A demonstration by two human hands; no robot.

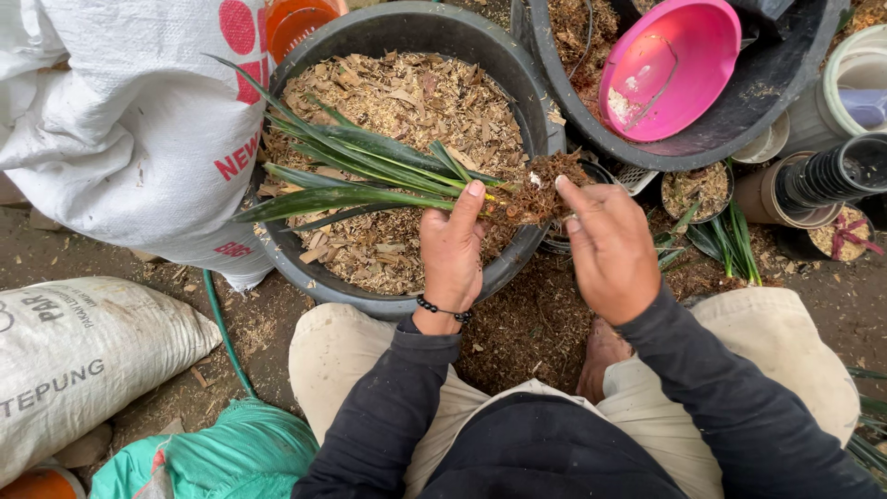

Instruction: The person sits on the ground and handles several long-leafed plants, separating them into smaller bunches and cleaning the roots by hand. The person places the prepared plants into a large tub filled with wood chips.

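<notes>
The left hand point(450, 248) is clamped around the base of a small plant point(370, 176) with long, narrow green leaves, held sideways over the large black tub point(517, 92). The leaves fan out to the left across the tub's fill of dry wood shavings point(407, 92). The right hand point(605, 245) is pinched with its fingertips on the plant's brown root ball point(545, 185), which hangs above the tub's near rim.

Progress, as judged: the plant is out of any pot, and the root ball carries a good deal of clinging fibrous matter, so the root work appears unfinished. The plant is not set into any container.

Surroundings: the person sits low on bare earth ground point(527, 323), littered with brown fibre between the knees. A second black tub point(776, 102) at upper right holds a pink plastic bowl point(670, 65). Small pots with seedlings point(730, 231) stand to the right. White woven sacks point(120, 120) lie at left, a green hose point(222, 333) runs across the ground, and a teal bag point(231, 453) sits at lower left. An outdoor work area, cluttered.
</notes>
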